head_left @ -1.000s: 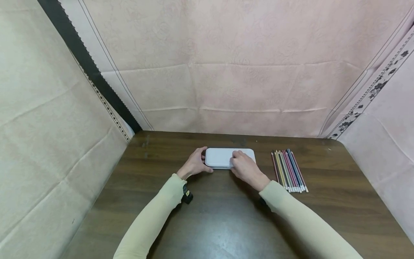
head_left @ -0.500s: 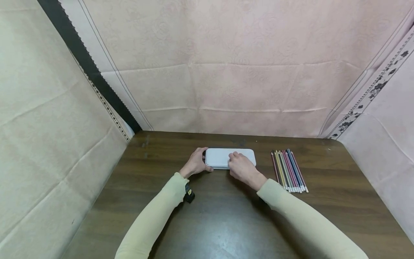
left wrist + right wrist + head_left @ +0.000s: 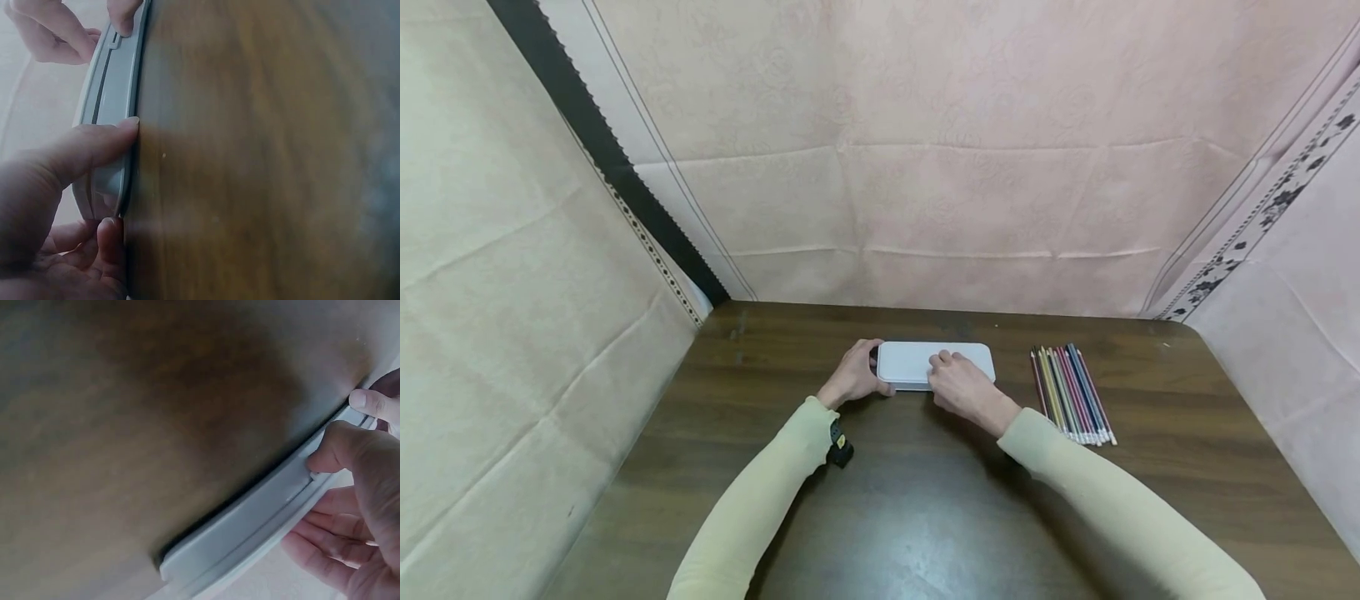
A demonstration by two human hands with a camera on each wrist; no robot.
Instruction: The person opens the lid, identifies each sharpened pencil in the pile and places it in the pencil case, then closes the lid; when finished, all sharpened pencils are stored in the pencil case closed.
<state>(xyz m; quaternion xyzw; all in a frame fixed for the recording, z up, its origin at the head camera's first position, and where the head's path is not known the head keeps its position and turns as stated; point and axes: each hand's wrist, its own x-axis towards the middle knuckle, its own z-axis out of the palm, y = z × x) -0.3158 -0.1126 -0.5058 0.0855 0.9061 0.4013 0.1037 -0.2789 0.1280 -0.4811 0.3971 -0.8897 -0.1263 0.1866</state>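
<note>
A flat white pencil case (image 3: 901, 360) with rounded corners lies shut on the brown table. My left hand (image 3: 853, 375) grips its left end; the left wrist view shows the thumb along the front wall (image 3: 115, 97) and the fingers curled at the end. My right hand (image 3: 962, 390) is at the middle of the front side. In the right wrist view its thumb (image 3: 334, 450) presses by a small latch (image 3: 315, 477) below the lid's seam, while the other fingers lie bent over the lid.
To the right of the case, a row of coloured pencils (image 3: 1071, 396) lies side by side, white ends toward me. Pale cloth (image 3: 925, 208) hangs behind the table's far edge, with more cloth at both sides. A dark device (image 3: 840, 446) sits on my left wrist.
My right hand has shifted slightly left along the case's front, its fingers moving over the lid. The left hand keeps its grip, and the case and pencils stay in place.
</note>
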